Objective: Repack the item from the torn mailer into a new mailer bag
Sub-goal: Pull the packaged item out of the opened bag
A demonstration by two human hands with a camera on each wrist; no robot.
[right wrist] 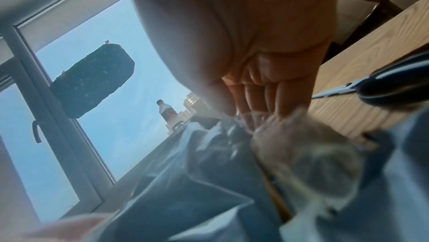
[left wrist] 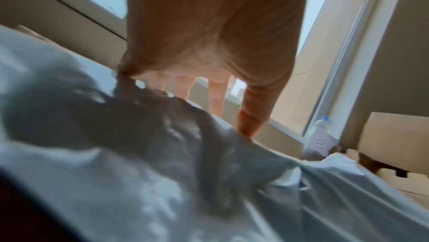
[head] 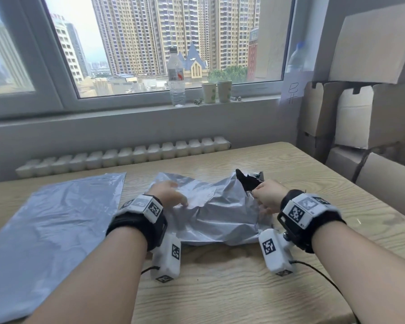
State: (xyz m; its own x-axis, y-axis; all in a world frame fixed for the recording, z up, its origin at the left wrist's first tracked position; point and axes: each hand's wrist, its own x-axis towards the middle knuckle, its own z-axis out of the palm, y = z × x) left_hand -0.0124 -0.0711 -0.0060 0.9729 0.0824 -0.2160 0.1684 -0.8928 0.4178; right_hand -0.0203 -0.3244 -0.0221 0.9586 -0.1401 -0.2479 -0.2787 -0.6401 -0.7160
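Wood-grain table (head: 243, 288) is seen filling the lower part of the head view, with stacked cardboard boxes (head: 372, 113) at its three o'clock side and a window sill beyond its twelve o'clock edge. At nine o'clock on the tabletop a flat grey new mailer bag (head: 56, 220) is laid out smooth, just beside the torn mailer (head: 215, 213), which is seen crumpled and bulging at the centre, with a pale label on its upper face. At the mailer's two o'clock corner a ragged tear is shown, its black lining (head: 247, 182) turned up and outward. What lies inside cannot be made out from the head view; in the right wrist view something pale and blurred (right wrist: 308, 156) is seen at the opening below the fingers. The left hand (head: 167, 194) is laid on the mailer's ten o'clock part, fingers extended and spread, their tips pressed onto the plastic, as the left wrist view also shows. The right hand (head: 268, 197) is placed at the torn corner, its fingers curled and pinched on the torn edge. On the sill at twelve o'clock a clear water bottle (head: 176, 77) is stood upright, with two paper cups (head: 216, 91) just to its three o'clock side.
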